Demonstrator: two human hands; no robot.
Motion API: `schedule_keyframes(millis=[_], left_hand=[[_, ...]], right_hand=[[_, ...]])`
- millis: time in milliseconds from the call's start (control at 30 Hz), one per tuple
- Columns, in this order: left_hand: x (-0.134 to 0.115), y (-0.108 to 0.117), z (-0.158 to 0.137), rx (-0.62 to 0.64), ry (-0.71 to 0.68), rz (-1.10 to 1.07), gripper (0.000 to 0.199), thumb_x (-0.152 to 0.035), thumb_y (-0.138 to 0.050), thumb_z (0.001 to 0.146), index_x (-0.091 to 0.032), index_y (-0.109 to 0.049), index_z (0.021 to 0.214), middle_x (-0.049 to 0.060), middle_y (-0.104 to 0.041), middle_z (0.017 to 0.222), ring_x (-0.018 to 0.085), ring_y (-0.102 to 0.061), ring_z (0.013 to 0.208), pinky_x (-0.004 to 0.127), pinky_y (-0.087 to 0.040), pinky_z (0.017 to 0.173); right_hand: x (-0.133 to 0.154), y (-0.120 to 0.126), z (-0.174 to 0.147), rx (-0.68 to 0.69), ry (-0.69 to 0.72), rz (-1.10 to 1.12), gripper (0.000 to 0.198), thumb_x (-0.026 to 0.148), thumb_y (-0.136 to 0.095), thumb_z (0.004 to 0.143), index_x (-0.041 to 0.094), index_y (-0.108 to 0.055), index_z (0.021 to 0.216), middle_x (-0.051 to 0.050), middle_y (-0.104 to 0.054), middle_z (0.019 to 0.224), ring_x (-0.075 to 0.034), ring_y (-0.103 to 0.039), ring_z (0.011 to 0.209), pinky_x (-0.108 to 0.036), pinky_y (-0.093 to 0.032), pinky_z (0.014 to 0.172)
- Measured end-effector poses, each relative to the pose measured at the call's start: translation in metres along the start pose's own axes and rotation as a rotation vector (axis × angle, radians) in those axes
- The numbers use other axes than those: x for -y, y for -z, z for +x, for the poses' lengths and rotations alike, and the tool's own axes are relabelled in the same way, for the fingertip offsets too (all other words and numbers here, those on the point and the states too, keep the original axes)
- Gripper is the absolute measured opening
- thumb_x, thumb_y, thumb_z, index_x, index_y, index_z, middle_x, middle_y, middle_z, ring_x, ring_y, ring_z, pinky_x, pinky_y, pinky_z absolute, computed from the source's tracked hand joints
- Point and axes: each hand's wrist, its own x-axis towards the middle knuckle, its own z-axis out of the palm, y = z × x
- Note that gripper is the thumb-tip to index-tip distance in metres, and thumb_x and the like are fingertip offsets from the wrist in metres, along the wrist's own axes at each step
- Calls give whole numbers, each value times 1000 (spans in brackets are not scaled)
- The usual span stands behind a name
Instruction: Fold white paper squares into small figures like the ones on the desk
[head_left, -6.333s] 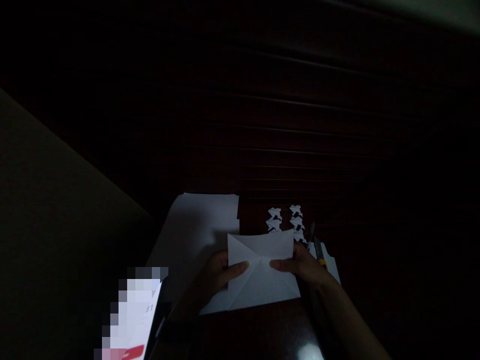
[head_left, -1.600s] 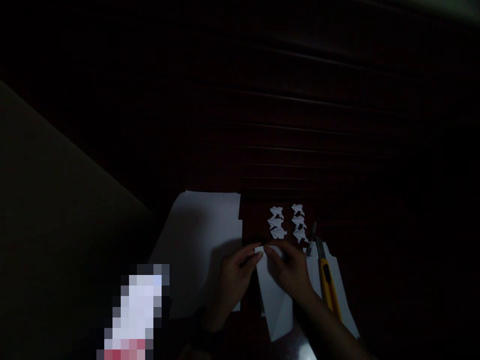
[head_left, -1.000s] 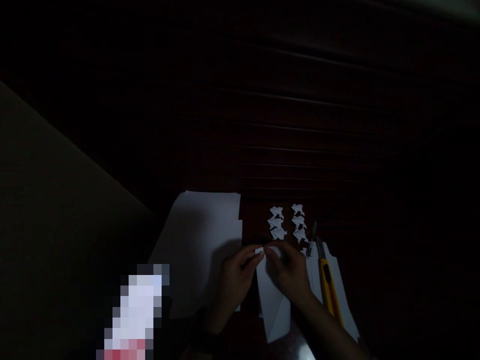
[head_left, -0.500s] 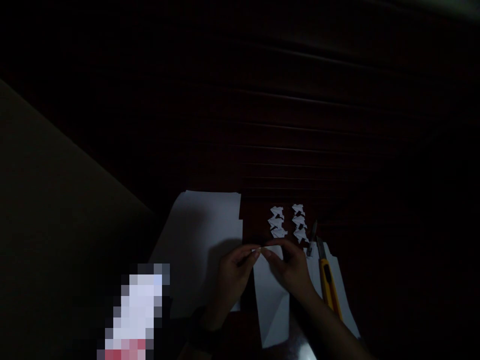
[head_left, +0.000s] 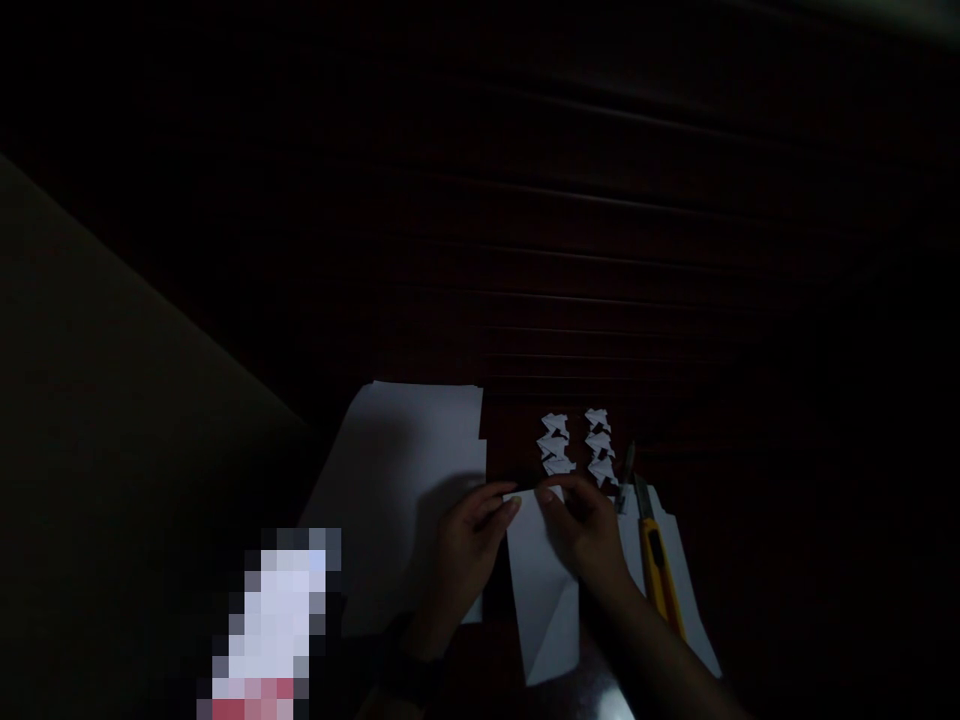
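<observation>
Paper (head_left: 536, 580) at my six o'clock looks only part-folded; six shapes (head_left: 553, 446), at its twelve to one, seem done. My left hand (head_left: 466, 545) and right hand (head_left: 592, 540) pinch its top edge.

The single head-worn view looks forward and down from well back; the left hand (head_left: 466, 545) and right hand (head_left: 594, 535) show small at lower centre. A dark ridged surface (head_left: 525, 250) fills the upper frame.
</observation>
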Motion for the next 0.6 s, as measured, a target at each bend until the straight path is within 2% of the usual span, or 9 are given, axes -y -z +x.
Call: schedule_keyframes(millis=[333,600], left_hand=[[3,0,1,-4,11,-7,25,-32,-64,76,-17,-64,96,6,-72,80,19,-68,77,22,-52,66],[-1,-1,0,-12,8,-2,22,-32,-64,76,-17,-65,92,6,-73,81,18,-68,76,22,-53,65]], right_hand=[[0,1,1,5,19,19,12,30,-59,81,20,-64,85,-3,-67,80,-17,-59,76,-28,-44,70],[1,2,0,1,11,14,12,30,-59,82,20,-64,86,-2,-66,76,-17,-59,72,-27,-44,66]])
